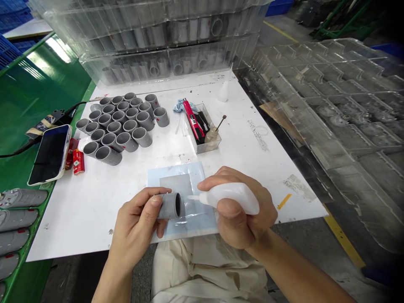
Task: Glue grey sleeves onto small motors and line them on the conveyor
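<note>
My left hand [139, 223] is closed around a grey cylindrical sleeve [168, 206], held on its side with its open end toward the right. In my right hand [244, 214] lies a white squeeze bottle [235, 197], tipped level, its thin nozzle pointing left at the sleeve's opening. A small gap separates the nozzle tip from the rim. Both are above a light blue cloth [197, 225] with a grey square and clear film on it, near the table's front edge.
Several grey sleeves [115, 127] stand grouped at the left. A clear box [206, 147] holds a red-and-black tool [193, 120] and a small jar [212, 134]. Another white bottle [223, 90] stands behind. A phone [50, 153] lies left; clear trays [331, 126] are stacked right.
</note>
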Demonstrator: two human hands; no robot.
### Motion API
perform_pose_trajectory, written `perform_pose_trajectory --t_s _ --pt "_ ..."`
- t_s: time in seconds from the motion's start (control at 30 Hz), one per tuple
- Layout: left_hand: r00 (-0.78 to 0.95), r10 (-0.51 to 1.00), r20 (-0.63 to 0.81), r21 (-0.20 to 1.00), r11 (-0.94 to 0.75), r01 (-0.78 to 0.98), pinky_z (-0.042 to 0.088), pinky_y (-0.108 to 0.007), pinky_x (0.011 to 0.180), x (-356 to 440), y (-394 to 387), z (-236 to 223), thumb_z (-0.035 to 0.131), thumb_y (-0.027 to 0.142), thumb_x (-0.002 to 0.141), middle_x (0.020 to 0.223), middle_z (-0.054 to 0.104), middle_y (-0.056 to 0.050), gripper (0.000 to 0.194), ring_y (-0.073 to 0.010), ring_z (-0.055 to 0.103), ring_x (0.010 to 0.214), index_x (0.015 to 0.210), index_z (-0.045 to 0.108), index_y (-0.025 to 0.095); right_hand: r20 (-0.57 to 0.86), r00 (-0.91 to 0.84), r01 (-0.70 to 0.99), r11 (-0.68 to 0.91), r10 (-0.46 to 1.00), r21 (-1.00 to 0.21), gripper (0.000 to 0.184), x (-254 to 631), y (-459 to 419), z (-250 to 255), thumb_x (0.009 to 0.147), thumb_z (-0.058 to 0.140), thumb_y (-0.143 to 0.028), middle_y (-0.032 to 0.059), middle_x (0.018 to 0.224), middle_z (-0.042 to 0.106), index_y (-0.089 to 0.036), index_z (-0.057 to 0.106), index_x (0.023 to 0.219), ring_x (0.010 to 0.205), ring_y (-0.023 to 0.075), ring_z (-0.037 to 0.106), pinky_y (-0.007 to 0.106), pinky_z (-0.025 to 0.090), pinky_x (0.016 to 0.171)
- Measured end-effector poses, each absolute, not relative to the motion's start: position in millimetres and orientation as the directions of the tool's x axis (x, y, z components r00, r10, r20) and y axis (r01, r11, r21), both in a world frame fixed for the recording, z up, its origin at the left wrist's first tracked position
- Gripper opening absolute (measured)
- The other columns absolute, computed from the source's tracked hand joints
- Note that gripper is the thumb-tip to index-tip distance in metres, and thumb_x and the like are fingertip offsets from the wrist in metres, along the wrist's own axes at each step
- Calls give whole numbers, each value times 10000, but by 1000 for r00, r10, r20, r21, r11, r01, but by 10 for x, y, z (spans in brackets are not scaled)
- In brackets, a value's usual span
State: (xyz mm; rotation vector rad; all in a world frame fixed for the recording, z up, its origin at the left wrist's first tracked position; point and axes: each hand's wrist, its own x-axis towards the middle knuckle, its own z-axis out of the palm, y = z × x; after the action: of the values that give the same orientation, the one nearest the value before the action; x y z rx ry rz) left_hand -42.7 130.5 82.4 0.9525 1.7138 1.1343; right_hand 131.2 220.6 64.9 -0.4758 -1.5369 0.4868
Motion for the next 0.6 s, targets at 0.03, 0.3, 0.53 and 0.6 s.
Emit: perform_pose_trajectory --t_s 0.03,0.3,0.53,0.6 --pt "-350 907 -235 945 298 136 367 -250 489 -426 1305 824 631 654 1000 469 582 46 493 -122 484 434 1045 800 193 815 -20 -8 815 580 -580 253 1310 2208 647 1078 655 -385 54 787 756 -177 766 984 545 181 583 367 444 485" --pt "-354 908 -224 945 292 151 333 -267 514 -427 1275 801 627 664 1005 506 612 45 486 -135 447 482 1102 775 212 756 -15 -81 753 655 -653 322 1404 2152 652 1107 614 -434 66 786 756 -194 793 989 555 198 576 377 399 465" --pt "-343 916 -208 940 284 190 337 -287 561 -437 1245 782 653 689 992 538 645 45 496 -141 452 530 1140 779 233 747 98 8 750 657 -661 323 1435 1979 565 1127 576 -410 81 787 754 -193 809 1072 585 231 589 400 377 442" --pt "-342 918 -203 937 284 206 343 -282 559 -436 1244 785 645 689 997 534 640 50 490 -140 453 529 1138 779 239 781 85 48 780 619 -623 346 1405 1980 574 1128 580 -423 80 795 758 -167 801 1055 581 215 584 394 389 445"
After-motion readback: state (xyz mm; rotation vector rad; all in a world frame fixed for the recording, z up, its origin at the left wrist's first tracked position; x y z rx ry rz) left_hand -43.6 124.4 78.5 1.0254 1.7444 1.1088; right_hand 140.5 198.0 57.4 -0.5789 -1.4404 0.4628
